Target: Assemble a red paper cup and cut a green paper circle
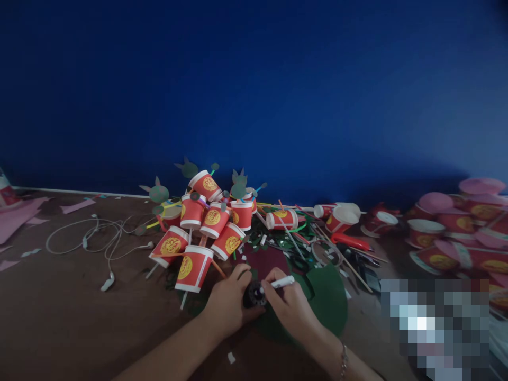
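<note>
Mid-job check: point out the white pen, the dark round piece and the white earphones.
White pen [284, 282]: head view, on its barrel.
Dark round piece [250, 299]: head view, on its dark surface.
White earphones [107, 282]: head view, on the nearer earbud.

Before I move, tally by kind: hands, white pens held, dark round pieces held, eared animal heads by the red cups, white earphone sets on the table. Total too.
Hands: 2, left hand and right hand
White pen: 1
Dark round piece: 1
Eared animal heads: 3
White earphone set: 1
Total: 8
</note>
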`<state>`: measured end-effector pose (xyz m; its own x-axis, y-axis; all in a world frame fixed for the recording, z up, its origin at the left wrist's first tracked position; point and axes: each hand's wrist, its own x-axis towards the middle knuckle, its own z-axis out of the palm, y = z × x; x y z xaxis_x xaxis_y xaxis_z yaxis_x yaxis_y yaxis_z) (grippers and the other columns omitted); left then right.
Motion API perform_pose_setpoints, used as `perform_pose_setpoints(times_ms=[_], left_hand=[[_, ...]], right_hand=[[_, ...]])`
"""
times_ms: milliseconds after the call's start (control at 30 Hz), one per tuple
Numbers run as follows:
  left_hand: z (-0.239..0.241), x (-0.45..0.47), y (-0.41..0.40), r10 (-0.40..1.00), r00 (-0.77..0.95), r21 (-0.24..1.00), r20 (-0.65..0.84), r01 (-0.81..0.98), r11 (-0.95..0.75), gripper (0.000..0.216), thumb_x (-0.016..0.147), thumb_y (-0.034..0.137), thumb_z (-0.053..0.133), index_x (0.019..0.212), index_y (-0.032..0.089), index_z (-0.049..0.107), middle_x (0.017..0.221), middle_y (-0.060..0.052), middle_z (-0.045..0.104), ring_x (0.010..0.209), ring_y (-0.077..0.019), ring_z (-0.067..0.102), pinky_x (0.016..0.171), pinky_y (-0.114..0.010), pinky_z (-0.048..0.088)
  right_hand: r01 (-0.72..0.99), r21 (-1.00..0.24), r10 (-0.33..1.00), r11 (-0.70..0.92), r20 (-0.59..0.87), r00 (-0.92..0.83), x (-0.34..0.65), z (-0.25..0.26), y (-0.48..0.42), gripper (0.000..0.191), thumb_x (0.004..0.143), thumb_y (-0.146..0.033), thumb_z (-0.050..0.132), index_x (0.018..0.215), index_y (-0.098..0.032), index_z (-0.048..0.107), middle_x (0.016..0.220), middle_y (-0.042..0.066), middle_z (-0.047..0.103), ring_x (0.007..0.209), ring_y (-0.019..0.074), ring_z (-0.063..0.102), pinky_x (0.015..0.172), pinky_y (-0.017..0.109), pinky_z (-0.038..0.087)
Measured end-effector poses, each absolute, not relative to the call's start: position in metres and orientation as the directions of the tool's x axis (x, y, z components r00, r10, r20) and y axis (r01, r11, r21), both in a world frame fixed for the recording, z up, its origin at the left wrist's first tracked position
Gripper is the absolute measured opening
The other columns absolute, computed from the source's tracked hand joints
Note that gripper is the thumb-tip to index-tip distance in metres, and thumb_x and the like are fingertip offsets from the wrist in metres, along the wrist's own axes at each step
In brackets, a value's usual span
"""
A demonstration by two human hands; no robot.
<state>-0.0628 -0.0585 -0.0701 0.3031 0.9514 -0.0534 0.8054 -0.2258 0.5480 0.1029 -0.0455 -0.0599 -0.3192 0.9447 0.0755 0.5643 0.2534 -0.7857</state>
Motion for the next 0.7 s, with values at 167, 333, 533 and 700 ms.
perform_pose_setpoints(times_ms=[167,333,533,700], left_hand=[[-0.069,-0.063,-0.059,0.95,0.306,0.527,-0.066,0.819,-0.227,0.05,0.07,0.047,0.066,0.109,0.022,0.049,0.132,-0.003,0.044,0.101,-0.0246,0.059,0.079,-0.034,0.05],[-0.069,-0.064,-0.058,0.952,0.298,0.532,-0.069,0.818,-0.218,0.05,0.068,0.048,0.068,0.107,0.022,0.051,0.132,-0.003,0.045,0.098,-0.0244,0.06,0.078,-0.034,0.05],[-0.068,-0.064,-0.057,0.955,0.284,0.542,-0.085,0.818,-0.195,0.053,0.067,0.048,0.069,0.111,0.024,0.051,0.135,-0.003,0.043,0.103,-0.0252,0.058,0.082,-0.035,0.049],[-0.067,-0.062,-0.058,0.959,0.274,0.545,-0.07,0.816,-0.193,0.05,0.066,0.047,0.07,0.108,0.025,0.053,0.125,-0.003,0.05,0.099,-0.0228,0.06,0.082,-0.031,0.048]], right_hand=[[0.567,-0.789,0.938,0.237,0.033,-0.346,0.103,-0.061,-0.041,0.022,0.088,-0.032,0.042,0.07,-0.019,0.044,0.059,-0.004,0.044,0.057,0.0118,0.043,0.055,0.023,0.031],[0.586,-0.791,0.928,0.178,-0.064,-0.367,0.102,-0.055,-0.032,0.021,0.087,-0.031,0.043,0.07,-0.019,0.045,0.058,-0.004,0.048,0.057,0.0118,0.046,0.055,0.022,0.033],[0.634,-0.75,0.881,0.186,-0.159,-0.446,0.098,-0.042,-0.016,0.019,0.083,-0.024,0.045,0.064,-0.018,0.044,0.056,-0.003,0.05,0.054,0.0104,0.047,0.054,0.022,0.033],[0.709,-0.67,0.815,0.219,-0.274,-0.511,0.095,-0.031,-0.006,0.015,0.08,-0.023,0.045,0.066,-0.018,0.045,0.054,-0.004,0.049,0.051,0.0092,0.043,0.049,0.022,0.027]])
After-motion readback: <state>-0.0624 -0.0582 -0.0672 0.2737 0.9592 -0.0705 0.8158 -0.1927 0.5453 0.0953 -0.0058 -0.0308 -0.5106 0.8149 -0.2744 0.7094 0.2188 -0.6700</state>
